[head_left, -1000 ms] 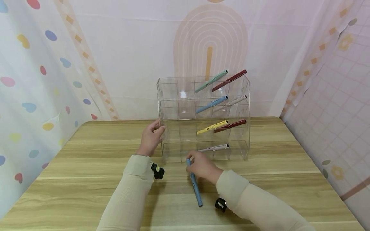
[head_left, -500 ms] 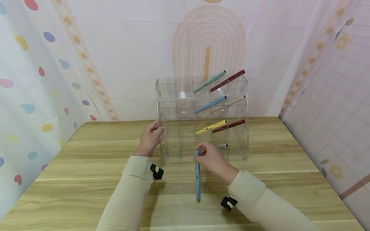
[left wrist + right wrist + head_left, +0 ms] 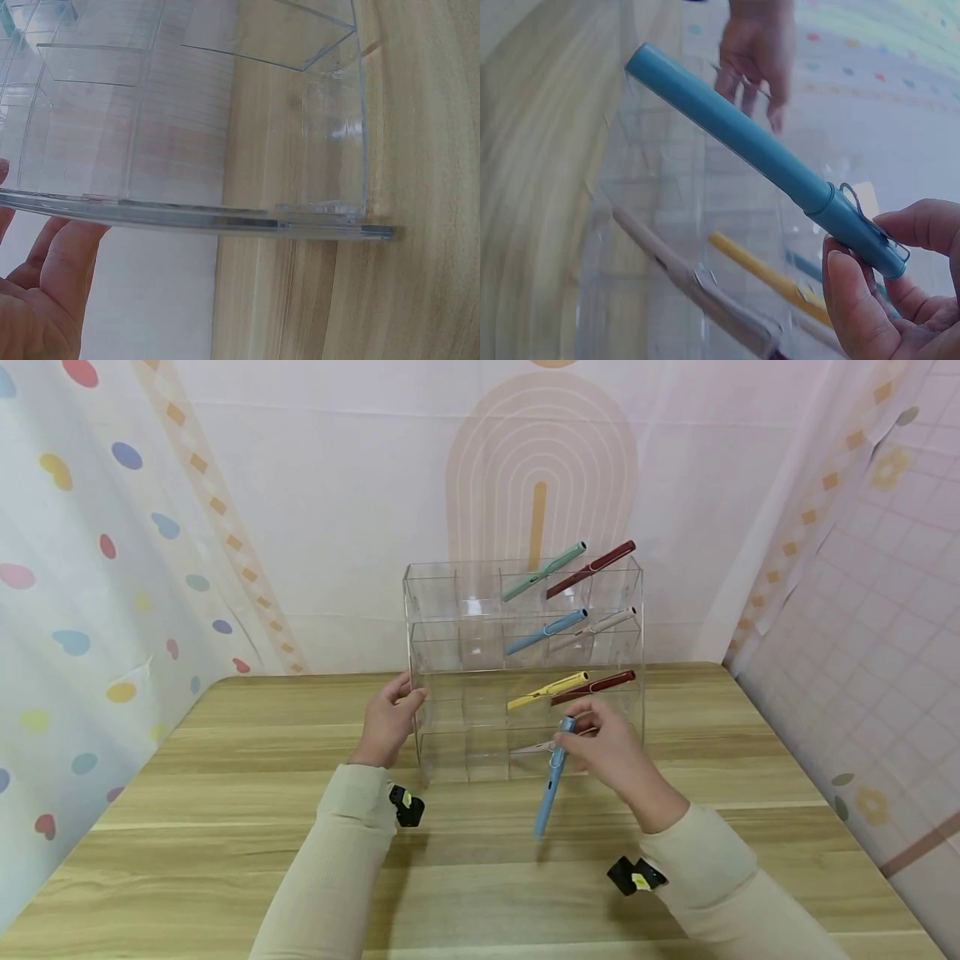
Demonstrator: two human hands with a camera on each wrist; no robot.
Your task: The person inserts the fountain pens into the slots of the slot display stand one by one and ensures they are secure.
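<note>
In the head view my right hand [image 3: 611, 747] pinches a blue pen [image 3: 552, 785] by its clipped cap end. The pen slants down in front of the rack's lowest tier, its other end above the table. The right wrist view shows this blue pen [image 3: 735, 135] between thumb and fingers. My left hand [image 3: 386, 718] grips the left side panel of a clear acrylic pen rack [image 3: 442, 756], thumb at the front edge. In the left wrist view, left-hand fingers [image 3: 71, 259] lie along the panel's outer face. A pale pen [image 3: 532, 748] in the lowest tier is partly hidden behind the held pen.
Higher tiers hold a green pen [image 3: 543, 572], two dark red pens, another blue pen [image 3: 547, 632], a whitish pen [image 3: 606, 625] and a yellow pen [image 3: 547, 691]. The rack stands on a wooden table [image 3: 225, 827] before a patterned curtain [image 3: 337, 527].
My right hand has carried the blue pen rightward and up, from left of the pale pen to in front of it. The left hand stays on the rack's side.
</note>
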